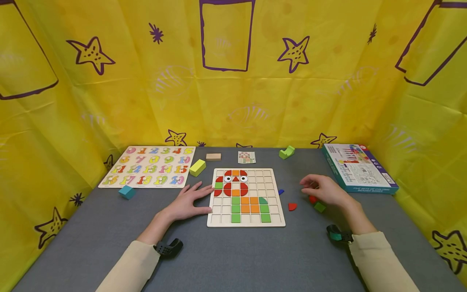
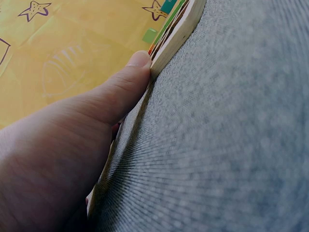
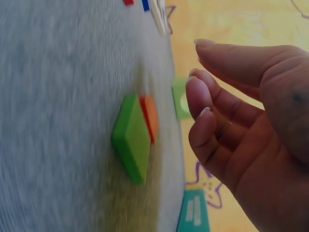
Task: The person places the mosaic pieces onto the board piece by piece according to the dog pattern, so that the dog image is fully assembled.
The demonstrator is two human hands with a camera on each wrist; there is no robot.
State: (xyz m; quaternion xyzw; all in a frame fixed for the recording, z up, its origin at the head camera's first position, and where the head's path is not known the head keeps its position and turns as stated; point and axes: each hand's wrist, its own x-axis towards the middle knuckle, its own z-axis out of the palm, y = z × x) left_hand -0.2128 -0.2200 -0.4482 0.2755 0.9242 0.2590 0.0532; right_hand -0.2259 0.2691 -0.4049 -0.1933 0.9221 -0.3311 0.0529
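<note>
On the grey table lies a square wooden grid board [image 1: 219,220], with red, orange, green and white-eyed tiles set in part of its cells. My left hand [image 1: 186,204] rests at its left edge, fingers spread and thumb touching the rim. To the board's right, my right hand [image 1: 326,188] hovers with fingers loosely bent; the right wrist view shows nothing between them. Under it lie a green square tile [image 3: 131,140] and a red tile [image 3: 150,118], touching or nearly so. A red quarter-round tile [image 1: 292,207] and a small blue tile [image 1: 281,192] lie nearer the board.
A number puzzle board [image 1: 125,162] lies at the left, near a teal block [image 1: 127,192] and a yellow-green block [image 1: 197,168]. Behind the grid board are a plain wooden block [image 1: 213,157], a picture card [image 1: 246,157] and a green curved block [image 1: 286,152]. A flat box [image 1: 359,168] is at right.
</note>
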